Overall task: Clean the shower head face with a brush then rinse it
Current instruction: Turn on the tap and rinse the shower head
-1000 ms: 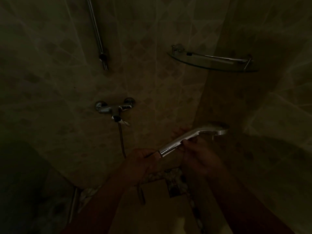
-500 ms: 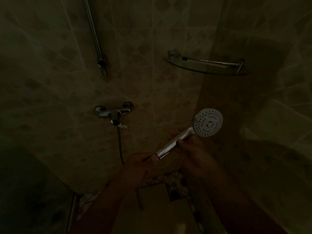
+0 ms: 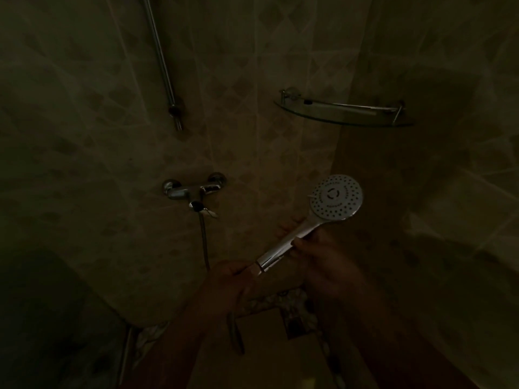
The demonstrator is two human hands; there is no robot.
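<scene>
The scene is very dim. A chrome shower head point(image 3: 335, 198) with a round white face full of spray holes points toward me at centre right. My right hand point(image 3: 323, 256) grips its handle just below the head. My left hand point(image 3: 233, 279) holds the lower end of the handle, where the hose joins. The hose point(image 3: 204, 240) hangs from the wall tap and loops down behind my hands. No brush is visible.
A chrome mixer tap point(image 3: 193, 190) sits on the tiled wall at centre. A slide rail point(image 3: 163, 66) runs up the wall above it. A glass corner shelf point(image 3: 345, 113) hangs at upper right. A floor drain point(image 3: 295, 321) lies below my hands.
The shower head has been turned from edge-on so its white face now points at me. Both hands kept their hold on the handle.
</scene>
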